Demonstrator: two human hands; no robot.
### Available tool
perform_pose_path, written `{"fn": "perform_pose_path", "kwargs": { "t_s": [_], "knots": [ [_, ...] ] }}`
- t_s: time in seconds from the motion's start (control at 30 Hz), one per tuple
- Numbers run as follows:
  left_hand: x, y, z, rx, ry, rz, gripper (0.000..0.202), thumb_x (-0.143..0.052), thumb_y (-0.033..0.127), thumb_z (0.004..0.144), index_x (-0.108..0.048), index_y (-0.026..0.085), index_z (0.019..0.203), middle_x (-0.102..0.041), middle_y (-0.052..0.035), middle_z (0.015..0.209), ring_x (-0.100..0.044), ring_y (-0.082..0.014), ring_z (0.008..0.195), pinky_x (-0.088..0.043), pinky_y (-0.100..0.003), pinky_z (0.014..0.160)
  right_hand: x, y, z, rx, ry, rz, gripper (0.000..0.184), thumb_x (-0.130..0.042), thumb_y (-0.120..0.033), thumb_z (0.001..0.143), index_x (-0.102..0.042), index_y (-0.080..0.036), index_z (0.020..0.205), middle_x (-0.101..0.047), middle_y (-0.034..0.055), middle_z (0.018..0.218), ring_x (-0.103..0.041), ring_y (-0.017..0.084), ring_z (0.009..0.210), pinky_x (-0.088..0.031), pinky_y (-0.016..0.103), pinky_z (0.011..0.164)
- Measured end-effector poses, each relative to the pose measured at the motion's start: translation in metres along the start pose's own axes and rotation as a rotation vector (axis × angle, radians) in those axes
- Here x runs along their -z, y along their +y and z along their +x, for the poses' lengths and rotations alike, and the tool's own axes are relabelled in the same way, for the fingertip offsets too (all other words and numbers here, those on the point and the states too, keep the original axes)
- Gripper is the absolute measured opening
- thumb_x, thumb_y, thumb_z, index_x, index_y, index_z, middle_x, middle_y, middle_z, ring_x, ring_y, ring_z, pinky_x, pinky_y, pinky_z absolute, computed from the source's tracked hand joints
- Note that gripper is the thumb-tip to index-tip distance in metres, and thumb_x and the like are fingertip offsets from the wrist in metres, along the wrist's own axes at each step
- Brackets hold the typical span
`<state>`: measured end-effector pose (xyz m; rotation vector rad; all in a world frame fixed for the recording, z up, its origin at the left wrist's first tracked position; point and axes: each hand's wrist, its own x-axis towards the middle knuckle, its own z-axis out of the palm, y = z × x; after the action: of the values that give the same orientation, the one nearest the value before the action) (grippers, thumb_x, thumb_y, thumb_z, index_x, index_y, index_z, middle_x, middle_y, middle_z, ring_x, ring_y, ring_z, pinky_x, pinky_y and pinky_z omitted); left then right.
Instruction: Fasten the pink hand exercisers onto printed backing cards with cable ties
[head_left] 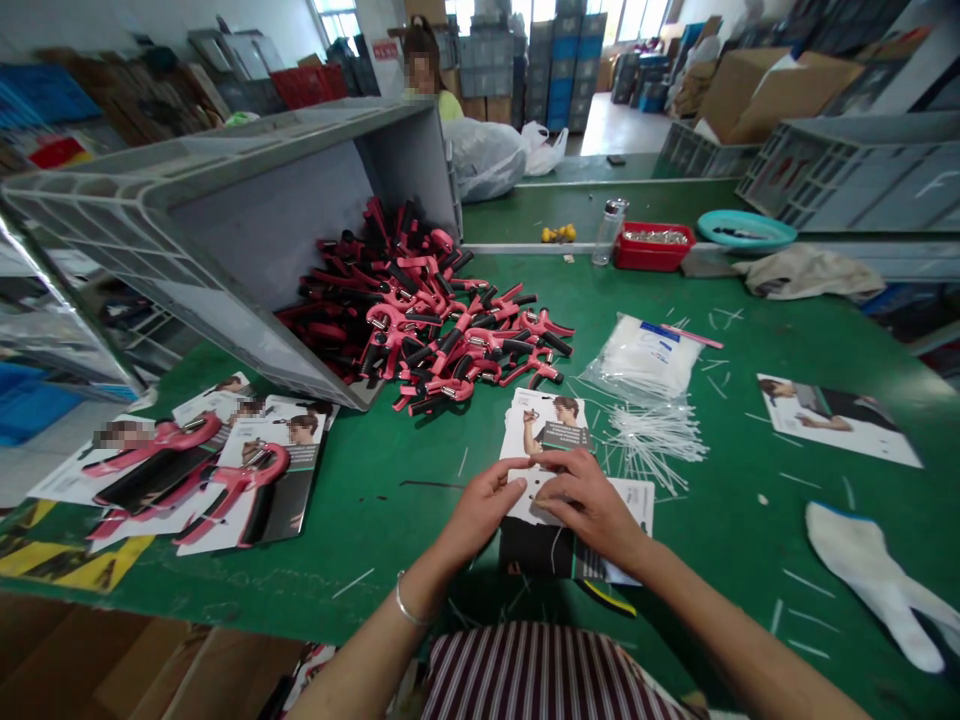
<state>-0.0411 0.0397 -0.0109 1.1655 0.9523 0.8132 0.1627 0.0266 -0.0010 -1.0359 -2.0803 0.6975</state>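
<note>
A white printed backing card lies on top of a small stack of cards on the green table, right in front of me. My left hand pinches the card's lower left edge. My right hand rests on the card's lower part with fingers curled and pressed on it. Just beyond lies a heap of red-and-black hand grippers, spilling from a tipped grey crate. A scatter of white cable ties lies to the right of the card.
Finished cards with hand grippers attached lie at the left. A plastic bag of ties, a loose card and a white glove lie at the right. A red tray, a bottle and a person are at the back.
</note>
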Motion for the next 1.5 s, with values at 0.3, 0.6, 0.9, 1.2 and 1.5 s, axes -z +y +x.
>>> {"fn": "perform_pose_path", "kwargs": {
  "t_s": [0.3, 0.6, 0.9, 1.2, 1.5],
  "knots": [
    [-0.001, -0.013, -0.007, 0.08, 0.012, -0.076, 0.038, -0.064, 0.043, 0.085, -0.066, 0.015, 0.111, -0.069, -0.0045, 0.091, -0.06, -0.0163, 0.079, -0.045, -0.025, 0.072, 0.018, 0.014, 0.002, -0.286, -0.162, 0.077, 0.02, -0.055, -0.03, 0.095, -0.061, -0.023, 0.113, -0.067, 0.0054, 0.108, -0.061, 0.02, 0.099, -0.046, 0.035, 0.089],
    [0.002, 0.003, -0.018, 0.224, -0.102, -0.035, 0.04, -0.063, 0.046, 0.084, -0.074, 0.013, 0.105, -0.073, -0.0103, 0.095, -0.063, -0.019, 0.081, -0.047, -0.027, 0.069, 0.021, -0.004, -0.017, -0.382, -0.342, 0.296, 0.011, -0.059, -0.028, 0.091, -0.065, -0.019, 0.093, -0.069, 0.0009, 0.09, -0.062, 0.015, 0.081, -0.045, 0.026, 0.075],
    [-0.001, -0.012, -0.025, -0.072, -0.088, 0.372, 0.021, -0.06, 0.02, 0.081, -0.074, 0.018, 0.096, -0.074, -0.0049, 0.095, -0.065, -0.0193, 0.09, -0.047, -0.027, 0.082, 0.02, -0.002, -0.018, -0.407, -0.297, 0.379, 0.014, -0.061, -0.031, 0.09, -0.067, -0.019, 0.091, -0.069, 0.0013, 0.088, -0.061, 0.015, 0.081, -0.044, 0.026, 0.074],
    [-0.004, -0.019, -0.025, -0.132, -0.155, 0.289, 0.017, -0.065, 0.023, 0.082, -0.074, 0.017, 0.095, -0.072, -0.0051, 0.093, -0.064, -0.0191, 0.089, -0.047, -0.027, 0.082, 0.023, -0.004, -0.017, -0.391, -0.298, 0.415, 0.013, -0.062, -0.03, 0.09, -0.067, -0.019, 0.093, -0.068, -0.0002, 0.086, -0.059, 0.013, 0.078, -0.043, 0.024, 0.072],
    [-0.003, -0.024, -0.03, -0.077, -0.119, 0.187, 0.014, -0.067, 0.026, 0.081, -0.073, 0.018, 0.09, -0.071, -0.0046, 0.091, -0.063, -0.0182, 0.087, -0.046, -0.026, 0.08, 0.02, -0.003, -0.019, -0.39, -0.288, 0.455, 0.014, -0.059, -0.03, 0.092, -0.064, -0.019, 0.099, -0.067, 0.0009, 0.089, -0.061, 0.014, 0.081, -0.045, 0.026, 0.074]
  ]
}}
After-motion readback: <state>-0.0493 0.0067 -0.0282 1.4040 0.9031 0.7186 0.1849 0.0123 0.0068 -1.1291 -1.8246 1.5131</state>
